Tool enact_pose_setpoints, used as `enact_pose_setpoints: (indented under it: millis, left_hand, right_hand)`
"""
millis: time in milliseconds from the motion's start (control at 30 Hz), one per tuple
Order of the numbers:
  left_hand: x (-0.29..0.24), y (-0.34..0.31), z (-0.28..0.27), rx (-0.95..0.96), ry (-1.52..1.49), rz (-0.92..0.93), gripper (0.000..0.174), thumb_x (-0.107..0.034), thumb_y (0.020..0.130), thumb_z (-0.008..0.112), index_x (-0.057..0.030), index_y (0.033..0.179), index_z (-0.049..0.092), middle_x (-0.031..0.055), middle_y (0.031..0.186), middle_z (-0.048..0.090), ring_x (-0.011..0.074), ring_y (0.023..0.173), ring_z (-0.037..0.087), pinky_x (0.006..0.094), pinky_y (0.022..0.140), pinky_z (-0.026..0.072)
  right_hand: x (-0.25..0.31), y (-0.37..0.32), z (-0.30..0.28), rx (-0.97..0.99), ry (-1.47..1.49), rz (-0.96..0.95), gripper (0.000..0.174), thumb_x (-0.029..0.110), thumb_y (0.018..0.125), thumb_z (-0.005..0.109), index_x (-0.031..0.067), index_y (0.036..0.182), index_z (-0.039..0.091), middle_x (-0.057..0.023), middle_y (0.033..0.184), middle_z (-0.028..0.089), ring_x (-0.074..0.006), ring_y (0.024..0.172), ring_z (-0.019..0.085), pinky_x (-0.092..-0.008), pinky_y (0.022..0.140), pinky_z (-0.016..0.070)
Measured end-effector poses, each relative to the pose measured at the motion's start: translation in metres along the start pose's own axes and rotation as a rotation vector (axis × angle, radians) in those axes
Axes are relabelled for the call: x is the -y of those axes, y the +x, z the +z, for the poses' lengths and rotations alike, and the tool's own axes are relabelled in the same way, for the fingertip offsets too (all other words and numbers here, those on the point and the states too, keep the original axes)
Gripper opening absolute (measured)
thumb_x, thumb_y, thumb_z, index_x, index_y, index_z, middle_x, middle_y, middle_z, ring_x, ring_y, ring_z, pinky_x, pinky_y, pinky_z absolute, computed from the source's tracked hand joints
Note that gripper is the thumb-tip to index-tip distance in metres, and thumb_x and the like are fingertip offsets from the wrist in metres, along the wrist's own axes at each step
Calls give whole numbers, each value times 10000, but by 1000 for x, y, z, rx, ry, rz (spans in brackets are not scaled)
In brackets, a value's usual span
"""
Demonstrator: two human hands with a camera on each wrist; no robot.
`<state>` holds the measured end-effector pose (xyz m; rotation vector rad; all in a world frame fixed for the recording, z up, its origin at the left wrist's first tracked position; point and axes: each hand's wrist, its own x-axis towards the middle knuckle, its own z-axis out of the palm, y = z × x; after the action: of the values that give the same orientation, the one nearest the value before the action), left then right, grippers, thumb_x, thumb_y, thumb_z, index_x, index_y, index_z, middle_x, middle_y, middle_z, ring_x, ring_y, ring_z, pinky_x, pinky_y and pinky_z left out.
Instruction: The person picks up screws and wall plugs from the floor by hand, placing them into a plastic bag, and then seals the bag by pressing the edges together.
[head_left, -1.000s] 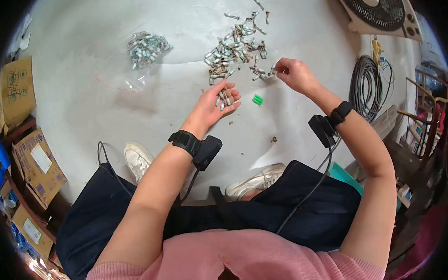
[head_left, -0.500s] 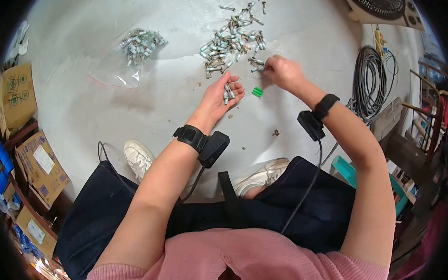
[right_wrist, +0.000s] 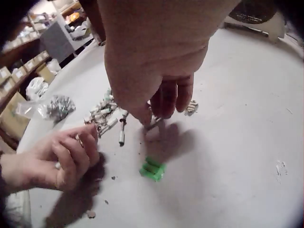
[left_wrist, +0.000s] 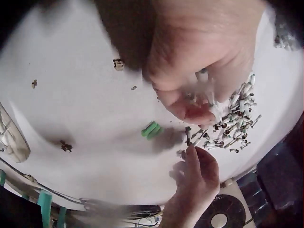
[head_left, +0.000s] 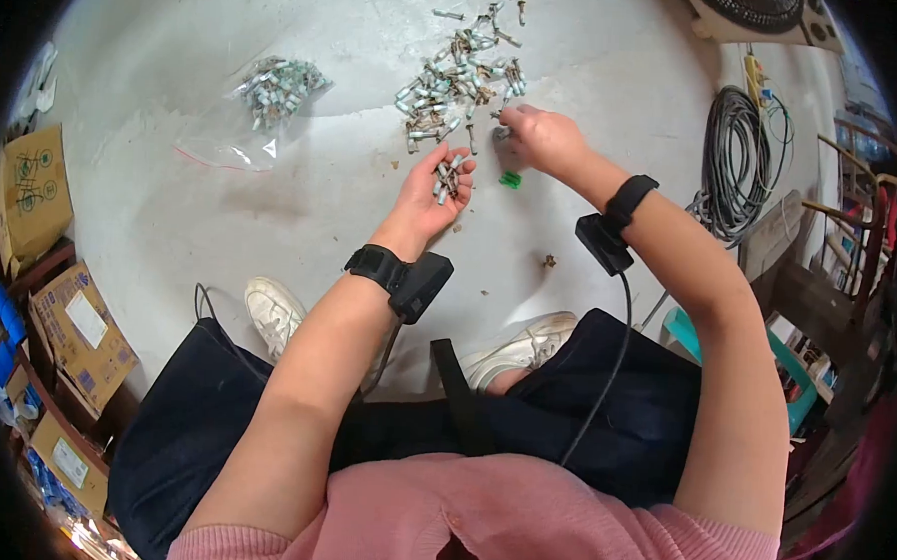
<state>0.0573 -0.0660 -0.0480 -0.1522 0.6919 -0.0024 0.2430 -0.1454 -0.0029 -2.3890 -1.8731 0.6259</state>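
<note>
My left hand (head_left: pixel 424 204) is palm up near the pile, fingers curled around several small bolts with pale sleeves (head_left: pixel 447 183). To its right, my right hand (head_left: pixel 547 141) is low over the floor, with thumb and fingertips pinching a small bolt (right_wrist: pixel 154 124) that its fingers partly hide. A loose pile of similar bolts (head_left: pixel 457 85), some with brown, rusty-looking ends, lies just beyond both hands. One single bolt (right_wrist: pixel 122 130) lies between the hands at the pile's near edge. Close below the right hand are small bright green pieces (head_left: pixel 511 180), side by side.
A clear plastic bag (head_left: pixel 214 150) holding more bolts lies at the left. Cardboard boxes (head_left: pixel 34 194) line the far left. A coiled cable (head_left: pixel 731 167) and a fan (head_left: pixel 770 16) are at the right. Small brown scraps (head_left: pixel 549 261) dot the pale floor.
My right hand has moved left, closer to the left hand and the green pieces. The left hand's fingers have curled in more around its bolts. The head view has shifted slightly.
</note>
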Motion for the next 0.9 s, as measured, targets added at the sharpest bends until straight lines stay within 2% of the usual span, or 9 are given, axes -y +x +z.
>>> enact_pose_setpoints:
  millis: [67,167,267,367,467,567,733,800,900]
  left_hand:
    - [4,-10,19,-150,54,141,241,-273,860,499,-47,941,525,67,791,525,157,657,492,287,641,467]
    - [4,-15,21,-134,39,196,232,-255,863,497,-55,976,528,59,800,513,161,701,494,315,700,466]
    - [0,-13,10,-59,44,228,234,-224,867,487,-55,1026,524,54,807,498,169,732,489,348,748,457]
    - [-4,-15,9,-65,68,195,254,-202,891,444,-54,1091,498,64,843,521,181,766,499,361,793,452]
    - [-2,-23,26,-86,67,180,264,-209,897,423,-46,1092,494,85,897,532,199,806,516,386,841,441]
    - [-3,-21,22,-39,31,181,270,-227,903,403,-43,1076,497,104,940,539,210,849,524,409,871,430]
    - [-4,-17,12,-49,-9,227,248,-226,882,460,-38,1036,510,76,824,519,185,754,512,353,757,471]
    - [-6,-13,2,-24,-20,231,240,-225,874,482,-37,1019,516,62,776,508,171,712,505,327,707,482]
    - [-8,-11,-4,9,-78,206,272,-247,836,546,-35,1006,529,40,722,496,159,653,493,321,657,476]
  right_hand:
    - [1,1,4,-12,10,-11,186,97,684,537,88,866,570,-102,800,589,-287,733,596,-378,608,488]
    - [3,5,11,71,-124,18,171,111,681,548,80,846,581,-105,804,597,-290,737,594,-379,615,487]
    - [5,7,4,80,77,104,159,136,678,566,64,812,610,-112,793,612,-276,717,599,-352,607,486]
    - [15,13,-15,243,793,337,202,201,692,605,19,774,634,-86,722,625,-138,639,577,-264,584,468]
    - [37,12,-40,422,989,324,211,221,726,599,16,766,629,-54,701,617,-101,622,562,-252,571,463]
    - [40,14,-53,390,1050,291,186,210,772,593,34,828,616,-13,685,587,-89,602,540,-232,528,445]
    - [-1,24,-30,175,704,329,215,227,723,610,31,807,630,-77,701,623,-128,669,593,-271,592,474]
    - [-9,21,-20,93,437,148,214,215,691,618,44,820,631,-101,729,631,-195,686,608,-300,628,478]
    - [-9,13,-11,172,264,110,224,227,664,626,77,830,629,-103,793,629,-248,750,603,-334,660,477]
